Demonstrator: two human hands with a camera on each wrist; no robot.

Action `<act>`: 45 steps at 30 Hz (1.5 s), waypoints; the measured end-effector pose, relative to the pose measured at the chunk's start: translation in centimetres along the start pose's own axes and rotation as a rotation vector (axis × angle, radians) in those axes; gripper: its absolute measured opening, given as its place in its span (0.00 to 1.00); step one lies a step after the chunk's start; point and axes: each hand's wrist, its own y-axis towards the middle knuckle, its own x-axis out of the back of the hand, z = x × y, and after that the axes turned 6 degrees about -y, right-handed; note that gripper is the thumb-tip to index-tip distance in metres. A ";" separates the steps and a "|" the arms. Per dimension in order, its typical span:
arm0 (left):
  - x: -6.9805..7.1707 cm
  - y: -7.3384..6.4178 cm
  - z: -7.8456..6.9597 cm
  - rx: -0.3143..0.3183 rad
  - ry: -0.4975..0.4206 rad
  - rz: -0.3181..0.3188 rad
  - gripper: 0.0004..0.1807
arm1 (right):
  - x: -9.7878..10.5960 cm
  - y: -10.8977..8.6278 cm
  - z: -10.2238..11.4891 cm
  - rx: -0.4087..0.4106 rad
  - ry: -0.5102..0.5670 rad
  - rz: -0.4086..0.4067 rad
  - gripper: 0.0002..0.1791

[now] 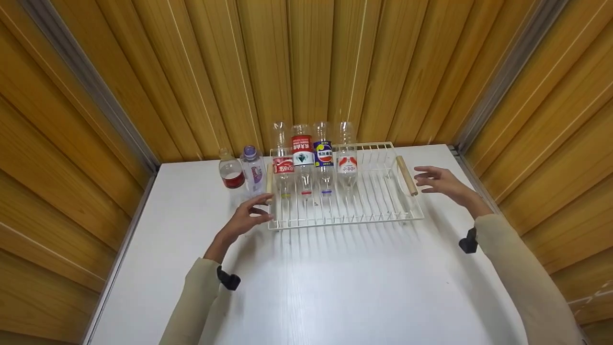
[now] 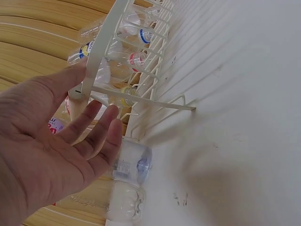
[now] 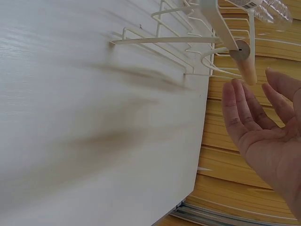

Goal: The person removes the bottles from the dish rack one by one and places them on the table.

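A white wire dish rack [image 1: 345,221] with wooden handles stands on the table. Upside-down plastic bottles lean in its left half: one with a red label [image 1: 283,165], one with a red-and-white label [image 1: 302,149], one with a blue label [image 1: 323,154] and one with a white label [image 1: 347,165]. At the rack's left end is my left hand [image 1: 246,218], thumb at the frame and fingers loosely bent beside the left handle [image 2: 75,96]. My right hand [image 1: 443,183] hovers just outside the right wooden handle [image 1: 406,175], fingers spread and apart from it.
Left of the rack, a bottle with a dark red label [image 1: 233,179] and a purple-capped bottle [image 1: 254,167] stand upright on the white table [image 1: 335,287]. Yellow wood-look walls [image 1: 306,72] rise behind and on both sides.
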 end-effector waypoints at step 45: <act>0.1 -0.3 -0.5 0.089 -0.031 -0.012 0.35 | -9.4 13.2 8.0 -0.147 0.094 0.197 0.52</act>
